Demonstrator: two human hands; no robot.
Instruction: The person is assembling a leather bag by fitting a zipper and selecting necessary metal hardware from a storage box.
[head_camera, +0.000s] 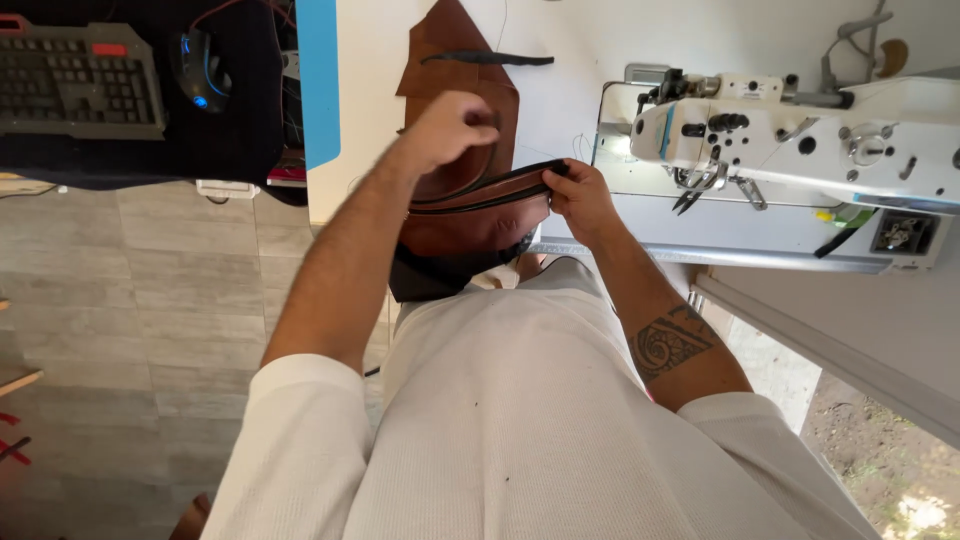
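— Where's the brown leather bag (465, 225)?
— Centre frame, at the white table's (370, 90) edge. My right hand (580, 200) pinches its zipper end; left hand (450, 125) curled on top, grip unclear. Sewing machine (800, 135) upper right.

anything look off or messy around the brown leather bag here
Nothing looks damaged or spilled. The brown leather bag is held at the table edge, left hand on its top and right hand pinching the zipper end. Loose leather pieces lie flat behind it, and the sewing machine stands squarely.
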